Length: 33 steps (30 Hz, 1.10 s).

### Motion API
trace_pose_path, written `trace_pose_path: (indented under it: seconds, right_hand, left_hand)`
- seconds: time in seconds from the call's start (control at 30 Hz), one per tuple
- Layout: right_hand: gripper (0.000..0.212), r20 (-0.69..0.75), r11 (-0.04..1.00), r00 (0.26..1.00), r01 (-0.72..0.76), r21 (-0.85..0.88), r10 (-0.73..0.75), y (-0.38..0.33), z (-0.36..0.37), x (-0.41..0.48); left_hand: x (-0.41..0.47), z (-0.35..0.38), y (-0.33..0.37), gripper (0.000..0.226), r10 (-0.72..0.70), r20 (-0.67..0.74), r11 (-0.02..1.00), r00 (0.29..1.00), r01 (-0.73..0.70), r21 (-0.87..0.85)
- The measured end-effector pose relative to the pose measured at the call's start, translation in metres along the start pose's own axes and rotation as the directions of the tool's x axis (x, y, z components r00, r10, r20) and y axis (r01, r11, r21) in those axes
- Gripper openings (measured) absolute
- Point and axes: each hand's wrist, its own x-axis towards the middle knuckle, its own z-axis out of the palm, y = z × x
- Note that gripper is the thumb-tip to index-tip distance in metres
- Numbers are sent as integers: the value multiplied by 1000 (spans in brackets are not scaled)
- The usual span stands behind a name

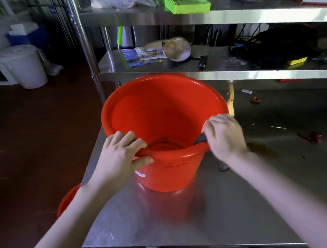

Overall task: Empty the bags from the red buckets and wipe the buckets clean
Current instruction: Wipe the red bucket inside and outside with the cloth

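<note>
Fingers [136, 144] of the left hand [120, 157] curl over the red bucket [162, 111] rim. The right hand [224, 135] grips a dark cloth [200, 138] against the rim. Writing on the white sticker [140, 173] is illegible.

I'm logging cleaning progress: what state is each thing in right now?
bucket: stands on the table, no bag inside.
left hand: grips the bucket's near rim.
right hand: holds the cloth against the rim.
cloth: dark, bunched on the rim.
second bucket: low beside the table, mostly hidden.
white pail: lid on, on the floor.
</note>
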Motion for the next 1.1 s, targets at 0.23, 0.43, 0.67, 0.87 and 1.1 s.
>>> trace_pose_path:
  seconds: [0.23, 0.43, 0.67, 0.87, 1.1]
  right_hand:
    - [38, -77, 990, 989, 133, 45, -129, -67, 15, -32]
    - [39, 173, 979, 964, 188, 79, -200, 42, -23, 14]
    - [39, -86, 999, 996, 36, 20, -34, -42, 9, -22]
    - [39, -36, 981, 980, 196, 6, -195, -97, 10, -55]
    - [46, 181, 911, 894, 410, 47, -411, -113, -2, -87]
  left_hand:
    - [1, 16, 27, 60, -31, -66, 997, 997, 26, -79]
    - [-3, 16, 33, 50, -25, -71, 992, 997, 16, -124]
    - [3, 15, 35, 56, -100, -40, 989, 994, 95, -110]
    - [1, -32, -24, 51, -333, 96, 882, 938, 346, -320]
    - [-38, 1, 11, 68, -842, 13, 501, 540, 789, -356]
